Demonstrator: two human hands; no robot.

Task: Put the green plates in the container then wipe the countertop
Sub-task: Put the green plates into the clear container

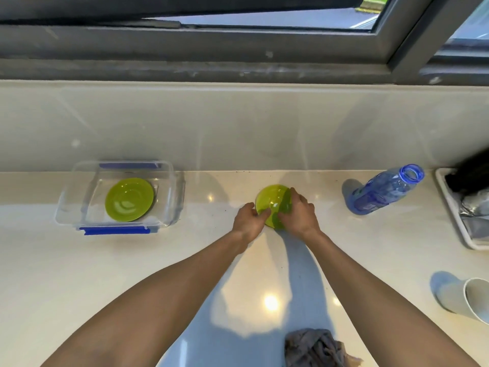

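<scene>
One green plate [129,199] lies flat inside a clear container [173,207] with blue clips, at the left of the countertop [79,274]. A second green plate [272,198] sits mid-counter, its near edge tilted up between my hands. My left hand [248,221] holds its left near rim with bent fingers. On its right edge rests my right hand [300,211], fingers curled over the rim. A crumpled grey cloth [315,348] lies at the near edge, to the right of my arms.
A blue plastic bottle [383,192] without a cap stands to the right of the plate. A white tray [449,207] with dark and silvery items is at the far right. A white cup [473,300] lies on its side, near right. A tiled wall runs behind.
</scene>
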